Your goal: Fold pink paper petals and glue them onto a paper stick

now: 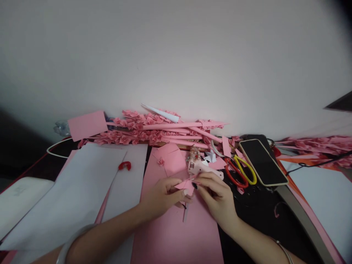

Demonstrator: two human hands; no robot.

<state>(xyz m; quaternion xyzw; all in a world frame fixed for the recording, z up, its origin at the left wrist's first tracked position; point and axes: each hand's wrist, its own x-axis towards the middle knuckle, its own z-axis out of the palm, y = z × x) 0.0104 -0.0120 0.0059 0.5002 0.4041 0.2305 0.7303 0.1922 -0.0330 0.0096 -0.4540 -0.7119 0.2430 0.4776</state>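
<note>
Between my two hands is a small folded piece of pink paper (184, 184). My left hand (165, 194) pinches its left side, thumb on top. My right hand (217, 196) grips its right edge between thumb and fingers. Just beyond the fingers lies a pale pink glue gun (198, 165), with a clutter of small bits on its top. Under my hands is a large pink sheet (176, 242), and a thin pale strip (185, 213) shows below the folded paper. One small pink paper flower (161, 161) rests on paper left of the glue gun.
Pink paper flower stems (154, 132) are piled along the wall. Red-and-yellow-handled scissors (251, 172) and a phone (265, 161) lie to the right. White sheets (74, 183), a red curved object (124, 166) and a white box-like item (24, 198) are at left.
</note>
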